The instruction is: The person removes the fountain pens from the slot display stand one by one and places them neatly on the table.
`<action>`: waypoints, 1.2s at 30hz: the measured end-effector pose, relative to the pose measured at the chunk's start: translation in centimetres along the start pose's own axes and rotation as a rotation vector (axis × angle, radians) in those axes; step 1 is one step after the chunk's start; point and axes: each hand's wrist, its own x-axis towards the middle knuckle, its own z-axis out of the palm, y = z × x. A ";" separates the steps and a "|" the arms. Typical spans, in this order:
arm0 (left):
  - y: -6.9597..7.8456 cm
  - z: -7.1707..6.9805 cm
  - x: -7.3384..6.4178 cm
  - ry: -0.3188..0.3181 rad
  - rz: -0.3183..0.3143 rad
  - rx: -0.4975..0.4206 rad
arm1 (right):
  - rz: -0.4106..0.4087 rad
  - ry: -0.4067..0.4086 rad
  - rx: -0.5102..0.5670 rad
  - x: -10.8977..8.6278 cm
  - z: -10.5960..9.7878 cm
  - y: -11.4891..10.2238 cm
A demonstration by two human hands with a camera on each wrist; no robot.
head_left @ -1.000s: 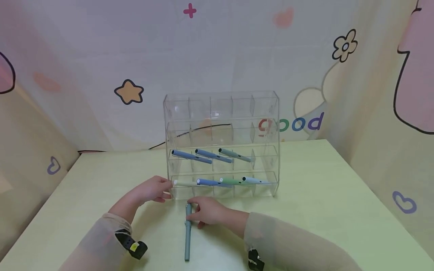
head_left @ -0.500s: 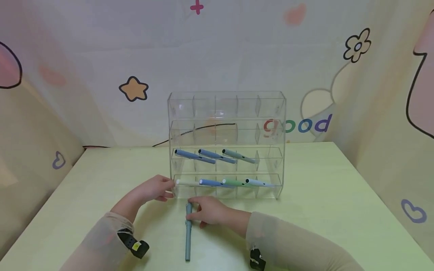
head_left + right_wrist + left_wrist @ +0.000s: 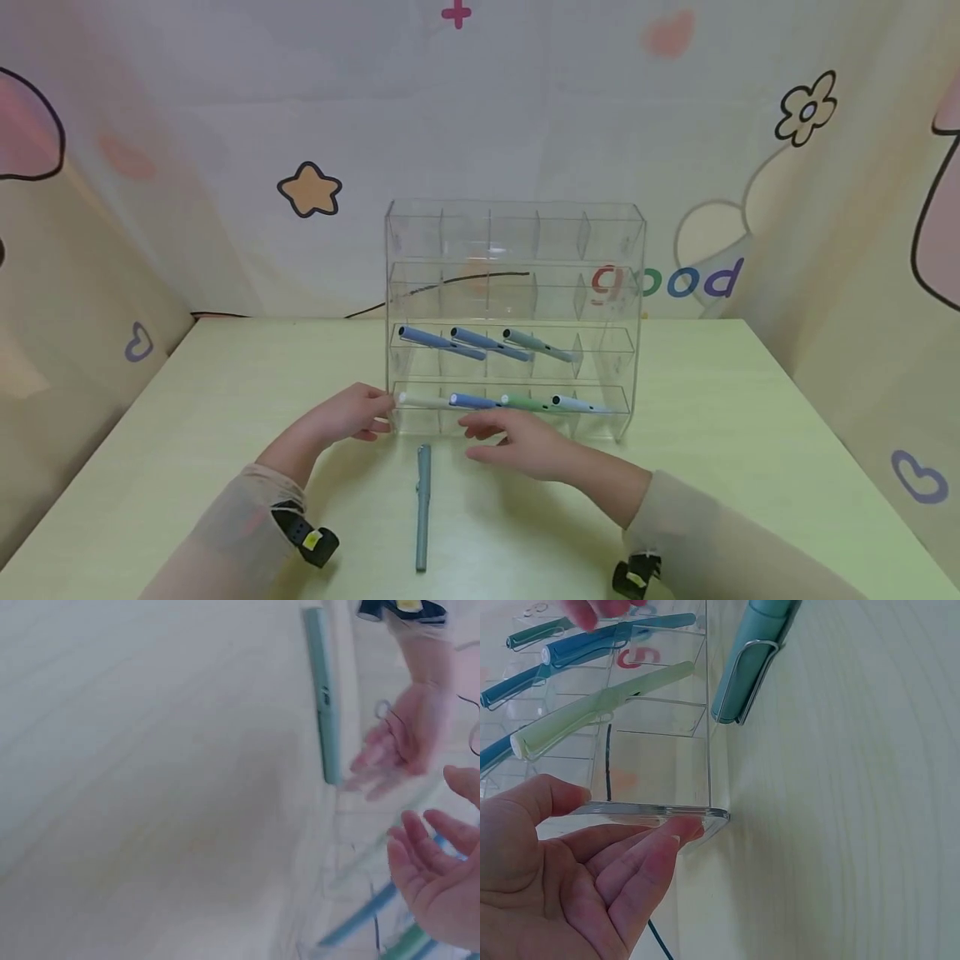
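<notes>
A clear acrylic pen rack [image 3: 465, 237] with stepped tiers of compartments stands on the table. My left hand [image 3: 345, 419] pinches its left side panel [image 3: 645, 810], thumb on one face and fingers on the other. A grey-teal pen [image 3: 423, 508] with a metal clip [image 3: 754, 646] lies on the table in front of the rack's left part. To the right of that pen, my right hand [image 3: 525, 443] holds nothing, its fingers loosely bent before the bottom tier. Behind its fingertips are a blue pen [image 3: 474, 402] and a green pen [image 3: 528, 403] in that tier.
A pale cream pen [image 3: 422, 401] and a light blue pen [image 3: 581, 405] also lie in the bottom tier. One tier up are two blue pens and a grey-green pen [image 3: 536, 343]. A printed cloth [image 3: 525, 125] hangs behind the table [image 3: 712, 392].
My right hand has let go of the grey-teal pen and moved right and toward the rack. The pen stays on the table. My left hand keeps its hold on the rack; the head view has shifted slightly.
</notes>
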 end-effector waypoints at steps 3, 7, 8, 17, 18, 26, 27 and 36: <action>0.0 0.1 0.1 0.003 -0.003 0.003 | -0.024 0.048 0.049 -1.0 -1.0 -0.2; 0.1 0.1 0.0 -0.001 0.000 0.002 | -0.098 0.177 0.061 -1.9 -2.5 -0.6; 0.2 0.2 0.1 -0.003 0.001 -0.004 | -0.119 0.221 0.053 -2.2 -2.9 -0.6; 0.2 0.0 -0.2 -0.023 0.010 -0.023 | -0.247 0.616 -0.155 -1.9 -6.5 0.7; 0.1 0.0 -0.2 -0.024 0.007 -0.017 | -0.243 0.628 -0.164 -1.8 -6.8 1.0; 0.4 0.0 -0.5 -0.021 0.000 -0.011 | -0.147 0.603 -0.199 -0.6 -8.0 1.9; 0.4 0.0 -0.6 -0.016 -0.004 -0.019 | -0.138 0.594 -0.205 -0.4 -8.1 2.0; 0.4 0.1 -0.6 -0.023 0.002 -0.031 | -0.099 0.548 -0.203 0.5 -8.4 2.1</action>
